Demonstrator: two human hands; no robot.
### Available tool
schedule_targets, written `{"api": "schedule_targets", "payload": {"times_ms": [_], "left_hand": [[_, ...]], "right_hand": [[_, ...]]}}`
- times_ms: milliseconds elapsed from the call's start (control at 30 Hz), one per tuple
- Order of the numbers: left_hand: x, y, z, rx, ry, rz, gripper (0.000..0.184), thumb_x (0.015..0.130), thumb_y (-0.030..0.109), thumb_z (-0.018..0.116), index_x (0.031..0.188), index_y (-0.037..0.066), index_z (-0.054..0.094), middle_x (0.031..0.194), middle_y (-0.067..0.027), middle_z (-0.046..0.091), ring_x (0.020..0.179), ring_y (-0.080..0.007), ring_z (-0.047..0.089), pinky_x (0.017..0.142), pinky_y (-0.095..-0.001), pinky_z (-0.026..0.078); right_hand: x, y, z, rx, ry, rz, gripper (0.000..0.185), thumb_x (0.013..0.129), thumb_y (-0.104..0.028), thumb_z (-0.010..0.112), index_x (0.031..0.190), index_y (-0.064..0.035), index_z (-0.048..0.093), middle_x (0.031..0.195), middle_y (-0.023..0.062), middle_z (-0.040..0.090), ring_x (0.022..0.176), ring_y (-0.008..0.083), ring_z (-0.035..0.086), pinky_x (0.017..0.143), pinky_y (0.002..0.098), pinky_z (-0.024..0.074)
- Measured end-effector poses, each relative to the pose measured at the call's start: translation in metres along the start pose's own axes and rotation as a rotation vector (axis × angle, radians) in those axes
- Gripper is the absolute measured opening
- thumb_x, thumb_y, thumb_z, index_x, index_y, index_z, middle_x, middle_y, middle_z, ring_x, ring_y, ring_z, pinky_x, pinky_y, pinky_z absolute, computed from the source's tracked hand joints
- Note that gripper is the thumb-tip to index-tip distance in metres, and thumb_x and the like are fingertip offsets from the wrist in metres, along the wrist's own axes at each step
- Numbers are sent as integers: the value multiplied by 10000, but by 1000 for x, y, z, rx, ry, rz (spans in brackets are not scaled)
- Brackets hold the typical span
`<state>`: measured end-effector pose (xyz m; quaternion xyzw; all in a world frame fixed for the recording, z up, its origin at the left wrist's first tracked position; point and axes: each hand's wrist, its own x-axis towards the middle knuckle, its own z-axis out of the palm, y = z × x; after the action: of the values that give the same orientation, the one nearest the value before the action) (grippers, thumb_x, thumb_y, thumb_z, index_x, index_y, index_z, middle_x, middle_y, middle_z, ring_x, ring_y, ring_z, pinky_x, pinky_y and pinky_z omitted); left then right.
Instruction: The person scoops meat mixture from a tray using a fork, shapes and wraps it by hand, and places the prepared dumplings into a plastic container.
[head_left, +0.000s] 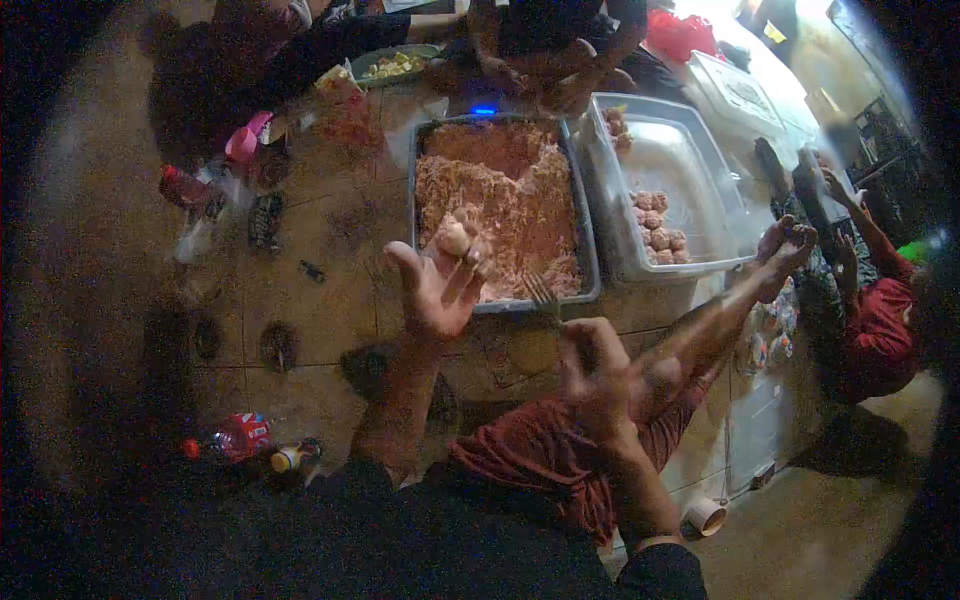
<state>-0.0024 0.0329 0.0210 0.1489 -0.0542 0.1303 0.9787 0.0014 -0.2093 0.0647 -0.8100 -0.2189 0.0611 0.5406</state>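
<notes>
My left hand [440, 300] is palm up with the thumb spread, over the near edge of a dark-rimmed tub [590, 250]. A pale lump of minced mixture [456, 236] rests on its slightly bent fingers, which look smeared. The tub holds a wide bed of pinkish minced mixture [500, 205]. My right hand [597, 365] is closed around a fork [541, 296], whose tines point toward the tub's near right corner. Right of it, a clear plastic box [688, 150] holds several rounded balls of mixture [657, 232] along its left side.
Across the tub sits another person [560, 50]; more people are at upper left and far right. A green bowl of cut pieces [395, 66] stands at the back. A red-capped bottle [240, 436] lies lower left. My bare leg [720, 310] stretches right beside the box.
</notes>
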Motion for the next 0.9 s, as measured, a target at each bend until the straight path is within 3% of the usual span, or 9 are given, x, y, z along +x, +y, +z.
{"api": "schedule_targets", "payload": {"times_ms": [67,200,300,433,600,633,733,833,900], "left_hand": [[-5,2,15,3,107,-11,969,795,786,629,1398,44,470,1196,-90,576,1009,-232,577,887,-395,509],[-3,-7,25,-56,210,16,1000,799,854,535,1363,29,494,1228,-118,599,1091,-301,599,1046,-491,463],[-4,-8,27,-124,95,-32,1014,789,882,504,1306,10,529,1196,-133,623,1107,-317,606,1103,-549,393],[-7,-7,33,-187,222,-17,993,775,874,536,1243,-2,562,1134,-141,660,1100,-333,624,1125,-613,338],[-5,-9,34,-224,174,-20,967,781,849,562,1223,-11,579,1056,-147,702,1041,-366,666,1137,-674,293],[-6,-8,35,-223,176,-22,967,781,849,562,1223,-11,579,1056,-147,702,1041,-366,666,1137,-674,293],[-6,-2,38,-175,137,-35,943,789,823,586,1243,-3,575,1137,-166,689,1060,-369,669,1138,-671,304],[-9,1,20,-107,192,-30,803,849,713,642,1216,1,590,1113,-151,672,983,-339,672,1079,-580,419],[-7,2,8,302,189,30,589,898,554,674,1135,20,604,1038,-112,649,872,-255,641,954,-432,475]], "right_hand": [[-3,2,10,25,-16,-141,288,851,12,639,1137,-19,622,979,167,628,922,348,659,822,393,531],[-4,17,29,-62,-89,-314,364,770,1,653,1129,-29,601,1114,204,573,1014,410,612,817,437,534],[1,29,41,-110,-25,-366,224,873,66,613,1084,-7,591,1007,203,580,886,389,605,760,422,513],[8,44,38,-158,94,-341,365,780,36,638,1137,-27,599,1055,184,584,999,384,616,846,425,525],[41,39,35,-136,170,-535,183,862,43,585,1034,-17,569,982,183,574,912,404,593,800,469,505],[46,52,38,-136,171,-533,183,862,43,585,1034,-17,569,982,183,574,912,404,593,800,469,505],[64,98,40,-335,103,-128,120,888,24,609,1001,19,571,945,229,597,886,376,620,769,430,511],[66,95,32,-225,85,-158,132,923,-4,613,1052,9,585,914,189,622,859,320,649,748,390,517],[60,70,20,-179,79,-138,126,941,-22,613,1063,3,594,887,164,626,817,273,641,730,369,514]]}}
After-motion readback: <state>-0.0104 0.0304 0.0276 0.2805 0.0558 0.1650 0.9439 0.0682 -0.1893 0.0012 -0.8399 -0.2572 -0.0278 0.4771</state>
